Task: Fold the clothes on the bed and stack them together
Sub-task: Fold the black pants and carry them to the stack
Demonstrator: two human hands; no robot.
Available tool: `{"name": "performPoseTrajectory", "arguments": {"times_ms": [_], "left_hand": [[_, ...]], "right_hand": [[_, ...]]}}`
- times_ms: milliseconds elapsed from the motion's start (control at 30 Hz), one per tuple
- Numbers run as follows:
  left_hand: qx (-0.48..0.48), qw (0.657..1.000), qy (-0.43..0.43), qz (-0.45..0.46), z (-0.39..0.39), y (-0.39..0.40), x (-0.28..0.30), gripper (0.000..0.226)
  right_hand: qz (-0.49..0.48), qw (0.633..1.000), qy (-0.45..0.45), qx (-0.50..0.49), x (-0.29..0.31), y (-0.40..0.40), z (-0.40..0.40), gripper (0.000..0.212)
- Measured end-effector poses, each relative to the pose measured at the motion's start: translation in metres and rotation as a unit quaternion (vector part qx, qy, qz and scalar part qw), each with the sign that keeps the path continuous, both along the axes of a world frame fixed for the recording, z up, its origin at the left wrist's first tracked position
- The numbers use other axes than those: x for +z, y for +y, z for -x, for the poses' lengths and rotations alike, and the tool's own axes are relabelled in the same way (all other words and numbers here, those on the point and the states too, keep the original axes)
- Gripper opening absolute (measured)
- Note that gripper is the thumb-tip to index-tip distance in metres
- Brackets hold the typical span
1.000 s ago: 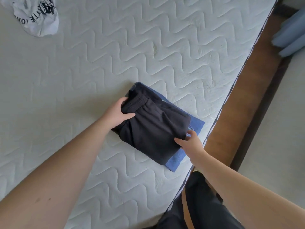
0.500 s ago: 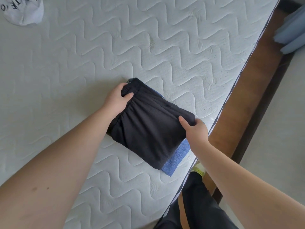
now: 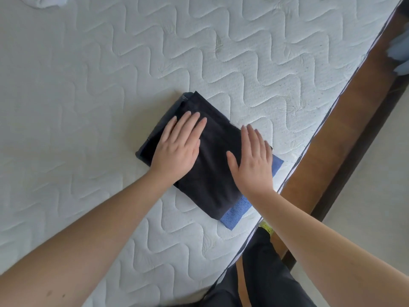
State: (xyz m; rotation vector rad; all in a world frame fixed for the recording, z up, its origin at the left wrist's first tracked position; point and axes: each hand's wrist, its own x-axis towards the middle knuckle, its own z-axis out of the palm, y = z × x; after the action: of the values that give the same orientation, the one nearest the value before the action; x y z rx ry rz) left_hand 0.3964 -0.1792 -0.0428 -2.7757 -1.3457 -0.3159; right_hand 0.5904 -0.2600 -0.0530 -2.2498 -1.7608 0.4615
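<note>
**Two flat hands on the folded black clothes**

A big white mattress (image 3: 110, 85) with wavy lines fills most of the view. Along its right side runs a brown wooden bed frame (image 3: 332, 156), and past that is a pale floor (image 3: 376, 218). A bit of white cloth (image 3: 47, 1) peeks in at the far left corner. Something light blue (image 3: 400, 54) and blurry sits at the far right edge. The person's dark trousers (image 3: 265, 280) show at the near edge.

The folded black garment (image 3: 212, 165) lies near the right side of the mattress. It sits on top of a folded blue cloth (image 3: 234, 213), which sticks out on the near right side.

The left hand (image 3: 177, 147) lies flat on the left part of the black garment, fingers straight. The right hand (image 3: 254, 160) lies flat on the right part, fingers straight too. Neither hand grabs anything.

Half a second ago both hands pinched the edges of the black garment. Now they have let go and press down on it.
</note>
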Motion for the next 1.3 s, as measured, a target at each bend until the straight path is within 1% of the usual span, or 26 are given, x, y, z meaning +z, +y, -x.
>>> {"name": "performPoseTrajectory", "arguments": {"times_ms": [100, 200, 333, 467, 533, 700, 800, 867, 933, 1000, 1100, 1200, 1300], "left_hand": [[0.013, 0.995, 0.094, 0.038, 0.008, -0.020, -0.023, 0.053], [0.015, 0.989, 0.133, 0.058, 0.016, -0.020, -0.047, 0.056], [0.026, 0.991, 0.121, 0.055, 0.017, -0.020, -0.065, 0.056], [0.031, 0.990, 0.116, 0.075, 0.019, -0.022, -0.058, 0.056], [0.050, 0.989, 0.113, 0.083, 0.015, -0.033, -0.053, 0.057], [0.120, 0.982, 0.081, 0.121, -0.013, -0.100, -0.042, 0.059], [0.124, 0.978, 0.064, 0.155, -0.030, -0.146, -0.039, 0.060], [0.120, 0.971, 0.082, 0.191, -0.039, -0.168, -0.035, 0.061], [0.128, 0.959, 0.108, 0.230, -0.047, -0.180, -0.024, 0.063], [0.125, 0.951, 0.112, 0.260, -0.055, -0.180, -0.005, 0.060], [0.058, 0.960, 0.084, 0.262, -0.070, -0.174, 0.037, 0.045], [0.037, 0.965, 0.002, 0.259, -0.090, -0.160, 0.092, 0.047], [-0.004, 0.977, -0.002, 0.215, -0.111, -0.154, 0.147, 0.046]], "right_hand": [[0.053, 0.996, -0.031, 0.069, -0.015, 0.004, 0.024, 0.067], [0.102, 0.985, -0.081, 0.110, -0.038, -0.001, 0.022, 0.071], [0.112, 0.981, -0.105, 0.118, -0.045, -0.001, 0.007, 0.075], [0.129, 0.982, -0.100, 0.092, -0.041, -0.022, -0.003, 0.082], [0.137, 0.982, -0.097, 0.082, -0.038, -0.034, -0.007, 0.083], [0.138, 0.983, -0.087, 0.077, -0.030, -0.060, -0.010, 0.074], [0.142, 0.982, -0.071, 0.102, -0.023, -0.075, -0.014, 0.068], [0.152, 0.978, -0.060, 0.130, -0.013, -0.083, -0.020, 0.067], [0.166, 0.972, -0.061, 0.157, 0.005, -0.091, -0.030, 0.065], [0.188, 0.968, -0.067, 0.152, 0.027, -0.101, -0.042, 0.063], [0.198, 0.971, -0.071, 0.112, 0.064, -0.117, -0.064, 0.059], [0.161, 0.981, -0.060, 0.088, 0.106, -0.133, -0.088, 0.053], [0.094, 0.990, -0.070, 0.074, 0.152, -0.151, -0.115, 0.042]]}}
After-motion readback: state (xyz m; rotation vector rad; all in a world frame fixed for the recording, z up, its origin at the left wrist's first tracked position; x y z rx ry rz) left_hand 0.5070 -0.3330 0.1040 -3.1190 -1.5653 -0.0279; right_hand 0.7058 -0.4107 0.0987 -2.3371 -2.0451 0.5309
